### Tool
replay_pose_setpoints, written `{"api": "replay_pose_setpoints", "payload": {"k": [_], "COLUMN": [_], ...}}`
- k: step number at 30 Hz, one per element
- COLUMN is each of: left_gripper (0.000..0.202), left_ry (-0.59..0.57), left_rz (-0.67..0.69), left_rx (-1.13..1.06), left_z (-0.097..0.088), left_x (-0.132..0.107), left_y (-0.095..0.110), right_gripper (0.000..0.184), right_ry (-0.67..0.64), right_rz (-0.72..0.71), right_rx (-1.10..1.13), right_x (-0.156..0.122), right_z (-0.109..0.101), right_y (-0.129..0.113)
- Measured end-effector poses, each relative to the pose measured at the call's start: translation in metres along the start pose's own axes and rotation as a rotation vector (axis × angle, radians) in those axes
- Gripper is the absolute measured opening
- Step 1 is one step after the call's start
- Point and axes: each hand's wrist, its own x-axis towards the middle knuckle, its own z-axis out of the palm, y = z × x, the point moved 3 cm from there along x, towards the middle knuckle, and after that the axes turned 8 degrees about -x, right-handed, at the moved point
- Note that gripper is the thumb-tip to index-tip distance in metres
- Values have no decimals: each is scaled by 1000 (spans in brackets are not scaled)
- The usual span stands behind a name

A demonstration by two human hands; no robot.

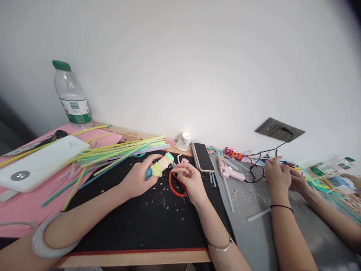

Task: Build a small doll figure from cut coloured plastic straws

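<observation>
My left hand (pixel 138 180) is closed around a fuzzy pipe-cleaner piece (pixel 160 166) coiled in blue, yellow, cream and mint. My right hand (pixel 189 180) has its thumb and fingers closed on red-handled pliers (pixel 176 192), near the metal head. That head lies close beside the right end of the coiled piece; I cannot tell whether they touch. A short pale pipe-cleaner end (pixel 179 157) and a small pink bit (pixel 184 161) show just behind the pliers. Both hands are above a black mat (pixel 135 226) strewn with tiny scraps.
Loose pipe cleaners (pixel 124 150), a white power bank (pixel 42 162) and a bottle (pixel 72 96) lie or stand left. Behind are a paper cup (pixel 184 141) and phone (pixel 203 157). Right are a glue gun (pixel 229 171), glue sticks (pixel 229 194) and another person's hands (pixel 278 175).
</observation>
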Motion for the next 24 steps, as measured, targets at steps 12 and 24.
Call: {"api": "replay_pose_setpoints", "payload": {"k": [12,24], "left_gripper": [48,49], "left_ry": [1,-4], "left_rz": [0,-4], "left_rx": [-8,-9], "left_z": [-1,-1], "left_x": [0,0], "left_y": [2,1], "right_gripper": [24,26], "right_ry": [4,-15], "right_rz": [-7,-16], "right_rx": [-11,7], "right_x": [-1,0], "right_z": [0,0], "right_y": [-3,-2]}}
